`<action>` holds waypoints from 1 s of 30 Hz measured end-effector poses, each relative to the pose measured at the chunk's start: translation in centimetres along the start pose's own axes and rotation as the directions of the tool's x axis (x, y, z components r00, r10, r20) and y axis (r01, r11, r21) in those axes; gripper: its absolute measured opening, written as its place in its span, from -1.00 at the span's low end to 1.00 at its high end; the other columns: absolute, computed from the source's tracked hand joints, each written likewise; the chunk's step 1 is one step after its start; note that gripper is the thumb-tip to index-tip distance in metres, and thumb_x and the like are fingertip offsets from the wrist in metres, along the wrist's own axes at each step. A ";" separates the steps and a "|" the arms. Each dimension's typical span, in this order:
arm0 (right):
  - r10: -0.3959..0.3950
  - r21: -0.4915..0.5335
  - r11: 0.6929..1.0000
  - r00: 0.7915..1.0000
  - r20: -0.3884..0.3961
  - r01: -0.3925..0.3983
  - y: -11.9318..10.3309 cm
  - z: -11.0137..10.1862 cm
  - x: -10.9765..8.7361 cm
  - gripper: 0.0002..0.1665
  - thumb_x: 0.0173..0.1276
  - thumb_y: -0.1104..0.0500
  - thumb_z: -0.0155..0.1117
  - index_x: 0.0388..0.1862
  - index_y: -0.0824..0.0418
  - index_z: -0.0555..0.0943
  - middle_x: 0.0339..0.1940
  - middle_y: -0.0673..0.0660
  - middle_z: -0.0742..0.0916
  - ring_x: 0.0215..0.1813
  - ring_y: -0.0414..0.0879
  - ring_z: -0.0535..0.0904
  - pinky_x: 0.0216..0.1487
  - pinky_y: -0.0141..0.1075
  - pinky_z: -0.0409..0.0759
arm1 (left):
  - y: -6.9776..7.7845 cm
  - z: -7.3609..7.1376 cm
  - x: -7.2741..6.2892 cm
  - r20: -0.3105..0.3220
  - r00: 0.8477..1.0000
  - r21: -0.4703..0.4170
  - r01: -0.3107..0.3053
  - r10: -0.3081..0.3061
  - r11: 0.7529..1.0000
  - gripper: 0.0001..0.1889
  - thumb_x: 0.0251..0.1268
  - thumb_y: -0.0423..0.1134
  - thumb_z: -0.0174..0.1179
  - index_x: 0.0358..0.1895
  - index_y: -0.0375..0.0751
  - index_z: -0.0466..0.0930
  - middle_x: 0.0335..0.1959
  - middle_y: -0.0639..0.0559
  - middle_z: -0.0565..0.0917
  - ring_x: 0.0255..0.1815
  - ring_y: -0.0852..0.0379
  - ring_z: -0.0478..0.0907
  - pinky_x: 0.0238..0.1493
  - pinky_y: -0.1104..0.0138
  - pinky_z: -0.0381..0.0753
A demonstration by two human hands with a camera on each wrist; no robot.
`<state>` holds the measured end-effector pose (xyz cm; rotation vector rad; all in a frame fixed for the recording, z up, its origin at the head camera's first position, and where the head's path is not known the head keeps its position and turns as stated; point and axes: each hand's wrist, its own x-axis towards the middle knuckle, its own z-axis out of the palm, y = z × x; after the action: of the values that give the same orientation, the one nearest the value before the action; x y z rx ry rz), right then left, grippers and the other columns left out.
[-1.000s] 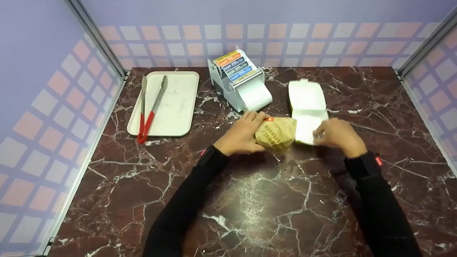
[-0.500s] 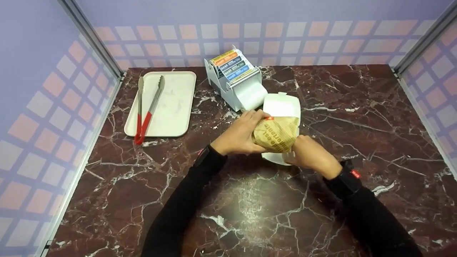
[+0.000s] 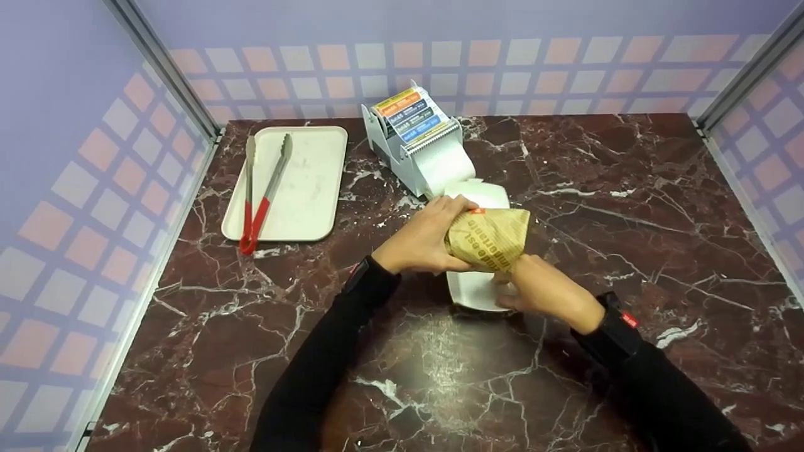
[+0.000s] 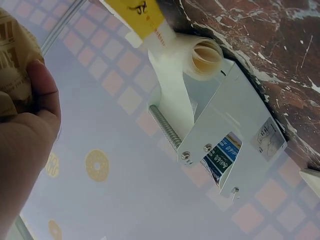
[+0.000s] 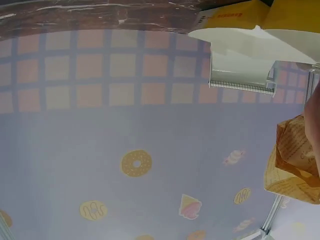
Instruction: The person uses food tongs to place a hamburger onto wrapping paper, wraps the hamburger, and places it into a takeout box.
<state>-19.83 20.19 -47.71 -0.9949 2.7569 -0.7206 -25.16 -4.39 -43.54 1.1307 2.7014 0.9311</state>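
Observation:
My left hand (image 3: 422, 237) grips a wrapped burger (image 3: 488, 237) in tan printed paper, fingers over its far side and thumb at the near side. In the head view it hangs over an open clamshell burger box (image 3: 471, 290), white inside, and hides the box's middle. The box's yellow outside (image 4: 142, 20) shows in the left wrist view. My right hand (image 3: 545, 289) holds the box by its right edge, fingers curled at the wall and partly hidden. In the right wrist view, the burger's paper (image 5: 295, 160) appears at the right edge.
A grey label dispenser (image 3: 411, 141) with a white strip curling out stands right behind the box lid. At the left lies a cream tray (image 3: 311, 188), with red-handled tongs (image 3: 259, 216) across its left side. Patterned walls (image 3: 465, 63) enclose the dark marbled table (image 3: 251, 351).
My right hand has brought the box from the right to under the burger, then toward the front. The left hand and burger have barely moved.

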 end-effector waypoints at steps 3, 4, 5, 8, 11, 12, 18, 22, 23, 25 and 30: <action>-0.005 -0.011 1.000 0.999 0.046 0.006 0.0 -0.3 -0.1 -0.71 0.11 0.21 0.63 -0.19 0.26 0.79 -0.24 0.14 0.86 -0.17 0.08 0.79 -0.04 -0.02 0.76 | 0.0 -0.1 0.0 0.011 1.000 -0.005 -0.003 0.004 1.000 -0.03 -0.16 0.14 0.65 0.36 -0.11 0.37 0.25 -0.03 0.58 0.33 0.01 0.46 0.65 0.03 0.16; -0.001 -0.007 1.000 0.998 0.066 0.002 0.0 -0.6 -0.1 -0.70 0.13 0.18 0.62 -0.16 0.25 0.79 -0.21 0.14 0.86 -0.18 0.07 0.79 -0.05 -0.03 0.77 | 0.0 -0.1 0.0 0.012 1.000 -0.009 -0.002 0.002 1.000 -0.03 -0.16 0.13 0.66 0.36 -0.11 0.38 0.24 -0.02 0.58 0.30 0.02 0.47 0.60 0.05 0.26; 0.005 -0.004 1.000 0.996 0.084 -0.005 0.1 -1.0 -0.1 -0.68 0.15 0.14 0.61 -0.15 0.25 0.77 -0.24 0.13 0.85 -0.24 0.04 0.78 -0.11 -0.07 0.77 | 0.0 -0.1 0.0 0.012 1.000 -0.009 -0.002 0.002 1.000 -0.03 -0.16 0.13 0.66 0.36 -0.11 0.38 0.24 -0.02 0.58 0.28 0.03 0.47 0.60 0.06 0.26; -0.010 0.008 1.000 0.995 0.100 0.010 0.6 -3.2 -0.7 -0.73 0.24 0.12 0.55 -0.13 0.21 0.76 -0.27 0.08 0.84 -0.35 -0.11 0.73 -0.22 -0.23 0.75 | 0.0 0.0 0.0 0.005 1.000 -0.003 0.008 -0.008 1.000 -0.04 -0.17 0.11 0.66 0.36 -0.09 0.39 0.20 -0.01 0.58 0.21 0.05 0.47 0.43 0.11 0.44; -0.021 0.018 1.000 0.999 -0.025 0.021 0.7 -6.1 -1.7 -0.66 0.30 0.18 0.51 0.03 0.23 0.72 -0.17 0.10 0.83 -0.36 -0.18 0.69 -0.30 -0.29 0.72 | 0.0 0.1 0.1 -0.004 1.000 0.041 0.026 -0.026 0.999 -0.04 -0.17 0.14 0.65 0.36 -0.06 0.38 0.16 -0.02 0.58 0.16 0.05 0.46 0.29 0.13 0.51; -0.019 0.023 1.000 0.997 -0.080 0.021 0.5 -6.7 -1.9 -0.53 0.30 0.20 0.51 0.18 0.24 0.68 -0.05 0.15 0.82 -0.30 -0.13 0.71 -0.26 -0.24 0.74 | 0.0 0.2 0.1 -0.007 1.000 0.055 0.031 -0.031 0.998 -0.04 -0.17 0.14 0.65 0.36 -0.06 0.38 0.15 -0.03 0.58 0.16 0.04 0.46 0.31 0.11 0.50; 0.012 0.017 1.000 0.978 -0.210 -0.008 -1.6 -5.3 -1.3 0.33 0.24 0.00 0.57 0.71 0.27 -0.11 0.58 0.45 0.30 -0.03 0.15 0.70 0.16 0.07 0.72 | 0.4 0.4 0.0 -0.007 0.999 0.072 0.032 -0.032 0.997 -0.03 -0.17 0.18 0.64 0.36 -0.08 0.38 0.12 -0.05 0.58 0.14 0.02 0.47 0.26 0.10 0.55; -0.017 0.033 0.999 0.967 -0.255 0.026 -2.0 -3.4 -0.5 0.33 0.20 0.02 0.62 0.68 0.37 -0.04 0.46 0.46 0.37 0.03 0.18 0.64 0.15 0.10 0.70 | 0.3 1.3 0.1 -0.030 0.999 -0.082 0.017 -0.020 0.996 -0.04 -0.18 0.12 0.66 0.34 -0.09 0.39 0.16 -0.01 0.56 0.15 0.09 0.48 0.24 0.20 0.55; -0.015 0.044 0.999 0.963 -0.269 0.028 -1.9 -3.2 -0.4 0.31 0.18 0.04 0.64 0.67 0.37 0.02 0.40 0.43 0.41 0.07 0.19 0.61 0.14 0.10 0.70 | 0.1 1.6 0.2 -0.033 0.999 -0.136 0.013 -0.018 0.991 -0.04 -0.18 0.11 0.67 0.34 -0.11 0.39 0.18 -0.01 0.56 0.16 0.11 0.49 0.25 0.23 0.55; -0.004 0.090 0.995 0.960 -0.280 0.031 -1.4 -3.0 -0.3 0.25 0.16 0.09 0.65 0.64 0.37 0.09 0.30 0.39 0.47 0.08 0.16 0.58 0.15 0.07 0.67 | -0.4 2.0 0.2 -0.020 1.000 -0.268 0.015 -0.021 0.963 -0.03 -0.15 0.06 0.67 0.38 -0.13 0.36 0.22 -0.01 0.54 0.18 0.13 0.49 0.28 0.28 0.54; 0.027 0.206 0.978 0.970 -0.243 0.025 -0.2 -3.8 -0.5 0.18 0.13 0.17 0.65 0.62 0.30 0.17 0.20 0.29 0.53 0.04 -0.03 0.49 0.07 -0.13 0.61 | -2.0 1.3 -0.4 0.144 0.988 -0.541 0.032 0.056 0.840 0.04 0.07 -0.02 0.56 0.61 -0.02 0.14 0.36 -0.06 0.46 0.25 0.08 0.51 0.31 0.23 0.58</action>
<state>-20.35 21.92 -44.28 -0.9161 2.8036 -1.1770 -25.78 -5.11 -45.78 1.0355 2.0918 1.4221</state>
